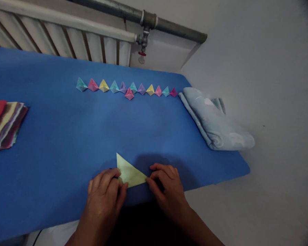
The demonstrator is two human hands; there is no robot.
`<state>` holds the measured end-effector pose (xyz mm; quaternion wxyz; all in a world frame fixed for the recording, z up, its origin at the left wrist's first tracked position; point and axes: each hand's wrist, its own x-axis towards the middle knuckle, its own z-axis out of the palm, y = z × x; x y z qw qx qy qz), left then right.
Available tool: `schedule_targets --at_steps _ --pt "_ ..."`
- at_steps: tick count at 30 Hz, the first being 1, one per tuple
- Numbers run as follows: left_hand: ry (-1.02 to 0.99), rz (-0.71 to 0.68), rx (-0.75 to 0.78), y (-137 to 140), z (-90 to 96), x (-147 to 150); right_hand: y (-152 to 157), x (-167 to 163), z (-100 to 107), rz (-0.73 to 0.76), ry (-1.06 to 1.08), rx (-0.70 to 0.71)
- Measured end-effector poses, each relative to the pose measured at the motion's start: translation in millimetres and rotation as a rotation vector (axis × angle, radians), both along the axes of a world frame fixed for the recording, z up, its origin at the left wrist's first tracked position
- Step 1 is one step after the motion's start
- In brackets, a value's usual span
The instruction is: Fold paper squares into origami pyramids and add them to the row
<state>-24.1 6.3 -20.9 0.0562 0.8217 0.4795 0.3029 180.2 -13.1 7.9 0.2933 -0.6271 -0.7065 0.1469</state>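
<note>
A pale yellow-green sheet of paper [130, 173], folded into a triangle, lies near the front edge of the blue table. My left hand [105, 189] grips its left side, fingers bent and the thumb on the lower edge. At the right corner, the thumb and forefinger of my right hand [168, 188] pinch the tip. One point of the triangle aims up and away from me. The left fingers hide part of the paper's left edge.
Several small folded paper pieces [114, 87] form a row at the back of the blue table [74, 136]. Coloured paper sheets [9, 124] are stacked at left. A folded light-blue cloth [215, 119] lies by the right wall. Behind stand a radiator [74, 37] and a pipe [179, 29].
</note>
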Motion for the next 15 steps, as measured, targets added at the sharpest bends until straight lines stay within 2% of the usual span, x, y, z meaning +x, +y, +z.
schedule_targets --at_steps 6,10,15 --pt "0.039 0.018 -0.036 -2.5 0.6 1.6 0.5 -0.3 1.5 0.006 -0.002 -0.011" --pt "0.003 0.056 -0.082 -5.5 6.3 5.8 -0.5 2.2 2.2 -0.016 0.001 -0.03" --pt "-0.055 0.039 -0.11 -3.3 5.8 1.7 -1.2 4.2 3.7 -0.045 -0.028 -0.082"
